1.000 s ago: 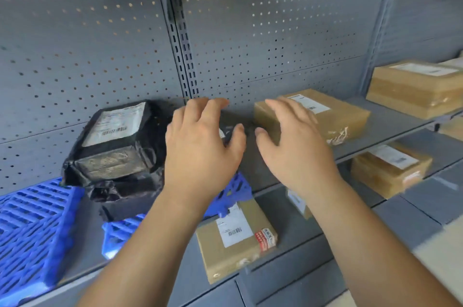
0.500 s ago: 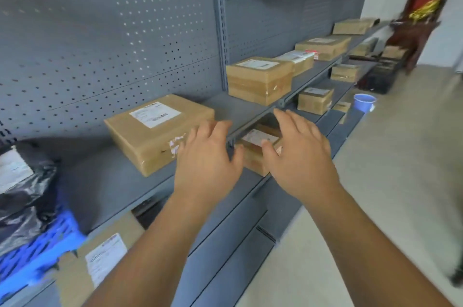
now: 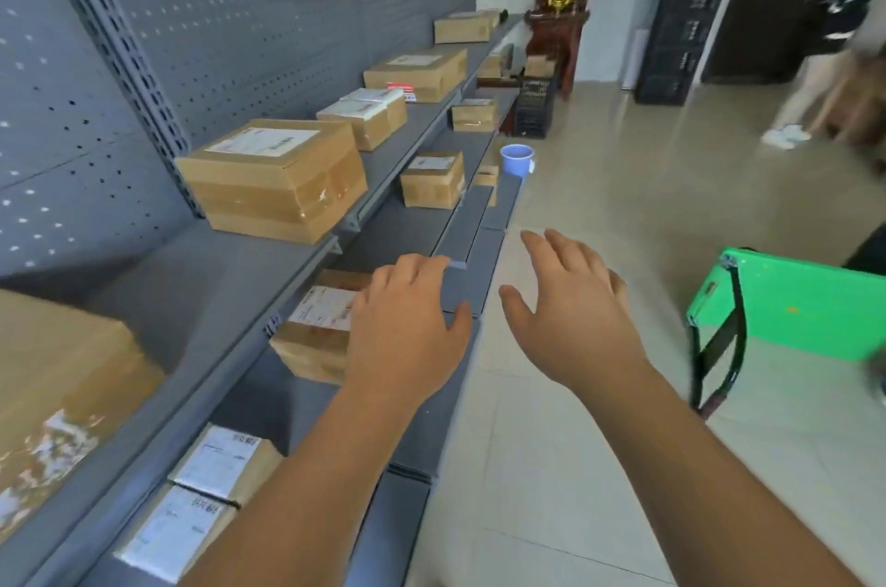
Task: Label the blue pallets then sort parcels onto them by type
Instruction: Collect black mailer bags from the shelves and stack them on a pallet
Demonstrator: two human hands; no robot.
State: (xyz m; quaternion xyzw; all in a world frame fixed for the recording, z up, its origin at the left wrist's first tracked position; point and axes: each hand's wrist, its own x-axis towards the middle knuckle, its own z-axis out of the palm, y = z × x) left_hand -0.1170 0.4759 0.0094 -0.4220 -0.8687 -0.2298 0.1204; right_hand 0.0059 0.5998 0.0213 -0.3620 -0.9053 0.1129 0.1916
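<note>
Reaching forward with both hands empty and fingers spread: left hand (image 3: 407, 322) hovering in front of a small cardboard parcel (image 3: 314, 332) lying on the lower shelf (image 3: 407, 222), right hand (image 3: 575, 313) hanging out past the shelf edge, over bare floor tiles (image 3: 599, 183). Not touching anything with either palm, as far as can be seen.

Lying near the front lip of that lower shelf, the small parcel showing its white label upward. Sitting nearer along the same shelf, two more labelled parcels (image 3: 201, 490) side by side, touching each other. Resting farther along it, another small box (image 3: 434, 179), well apart from the first.

Running along the upper shelf (image 3: 230, 299) from near to far: a blurred large carton (image 3: 62, 394) at the near left, open grey shelf surface, a big taped box (image 3: 273, 183), two smaller white-topped boxes (image 3: 364, 114) pressed together, then further cartons (image 3: 417, 73) toward the far end. Backing all of it, a perforated grey panel (image 3: 239, 11).

Standing on the floor just beyond the far end of the lowest shelf, a small blue bucket (image 3: 517, 159); contents not visible. Leaving a wide clear aisle of tile to the right, bounded by a green folding stool (image 3: 791, 313) at the right and a black crate (image 3: 690, 16) leaning on the far wall. No blue pallets showing in this view.
</note>
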